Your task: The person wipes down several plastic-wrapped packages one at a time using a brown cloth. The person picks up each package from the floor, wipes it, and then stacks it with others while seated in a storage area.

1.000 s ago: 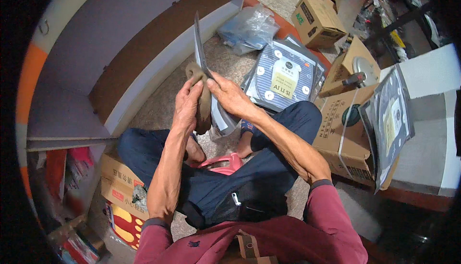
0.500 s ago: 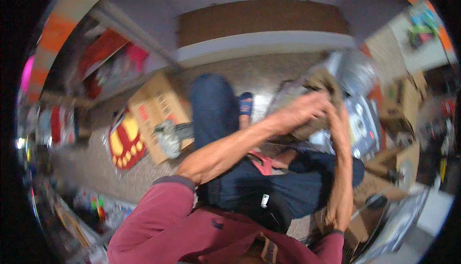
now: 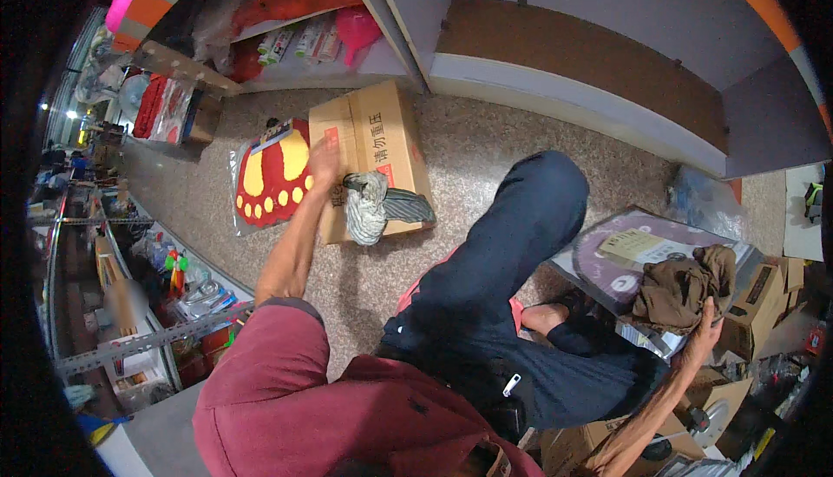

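Note:
On the left, my left hand (image 3: 325, 161) is at the left edge of a cardboard box (image 3: 390, 117), beside a red and yellow foot-shaped mat (image 3: 276, 184) in clear plastic. Motion smears its fingers, so I cannot tell whether they touch the box. A bunched grey striped cloth (image 3: 368, 208) lies over the box's near end. To the right, my right hand (image 3: 706, 331) closes on the edge of a crumpled brown cloth (image 3: 681, 290). That cloth rests on a flat purple-and-white package (image 3: 599, 243) with a pale yellow label (image 3: 635, 247).
My bent leg (image 3: 512, 225) stands between the box and the package. A low cabinet (image 3: 573, 86) runs along the far side. Opened cartons (image 3: 759, 312) crowd the right, and metal racks of goods (image 3: 139, 347) line the left. Clear plastic wrap (image 3: 707, 203) lies behind the package.
My hands were together at the brown cloth. The left has swung far left to the box, while the right has moved outward with the cloth's edge. My view has turned left.

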